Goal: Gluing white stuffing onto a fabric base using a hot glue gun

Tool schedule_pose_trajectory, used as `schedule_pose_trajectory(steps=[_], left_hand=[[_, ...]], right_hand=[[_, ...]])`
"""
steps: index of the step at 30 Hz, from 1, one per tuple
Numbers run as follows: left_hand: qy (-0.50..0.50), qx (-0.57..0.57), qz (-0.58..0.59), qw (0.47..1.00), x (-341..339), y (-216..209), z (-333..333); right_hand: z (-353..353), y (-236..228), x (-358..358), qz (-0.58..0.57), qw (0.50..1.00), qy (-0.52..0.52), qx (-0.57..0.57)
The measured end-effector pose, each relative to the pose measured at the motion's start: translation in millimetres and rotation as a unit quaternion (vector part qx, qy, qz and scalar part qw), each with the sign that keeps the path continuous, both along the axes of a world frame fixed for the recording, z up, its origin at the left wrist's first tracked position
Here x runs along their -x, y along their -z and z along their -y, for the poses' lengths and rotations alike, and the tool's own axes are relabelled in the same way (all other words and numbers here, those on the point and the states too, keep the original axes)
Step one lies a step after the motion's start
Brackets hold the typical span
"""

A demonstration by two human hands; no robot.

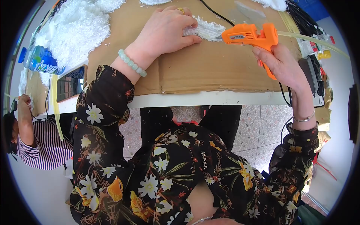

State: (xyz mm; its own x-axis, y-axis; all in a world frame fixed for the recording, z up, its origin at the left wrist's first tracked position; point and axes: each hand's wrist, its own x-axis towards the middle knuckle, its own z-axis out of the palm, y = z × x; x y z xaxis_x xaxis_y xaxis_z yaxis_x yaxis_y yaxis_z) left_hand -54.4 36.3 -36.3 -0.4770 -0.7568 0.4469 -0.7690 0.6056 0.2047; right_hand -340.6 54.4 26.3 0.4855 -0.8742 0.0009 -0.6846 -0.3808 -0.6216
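My right hand (279, 63) grips an orange glue gun (252, 36) by its handle, nozzle pointing left at a small piece of white fluffy material (208, 29) on the brown cardboard sheet (210, 67). A pale glue stick (311, 39) juts from the gun's back toward the right. My left hand (165, 32) lies flat, palm down, pressing the left side of that white piece. It wears a ring and a pale green bead bracelet.
A big heap of white fluff (75, 30) lies at the upper left, next to blue plastic bottles (39, 62) and a phone (71, 84). A black cord (213, 13) crosses the cardboard. Another person in a striped shirt (45, 146) sits at the left. Clutter stands at the right edge.
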Motion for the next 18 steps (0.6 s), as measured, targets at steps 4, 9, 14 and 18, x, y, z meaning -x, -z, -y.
schedule_pose_trajectory(steps=[4,9,14,18], left_hand=[[-0.001,-0.007,-0.003,1.000,-0.7,-0.6,-0.3],[0.007,0.012,-0.006,1.000,-1.5,3.6,2.8],[0.005,0.008,-0.001,1.000,-1.3,0.8,1.8],[0.004,0.013,-0.001,1.000,-1.3,0.2,1.8]], right_hand=[[1.4,-11.5,2.2,-0.071,0.997,0.003,-0.029],[6.8,-12.0,10.5,-0.088,0.995,0.033,-0.035],[5.9,-7.7,3.9,-0.072,0.997,0.028,-0.020],[11.4,-7.3,4.1,-0.081,0.995,0.046,-0.030]])
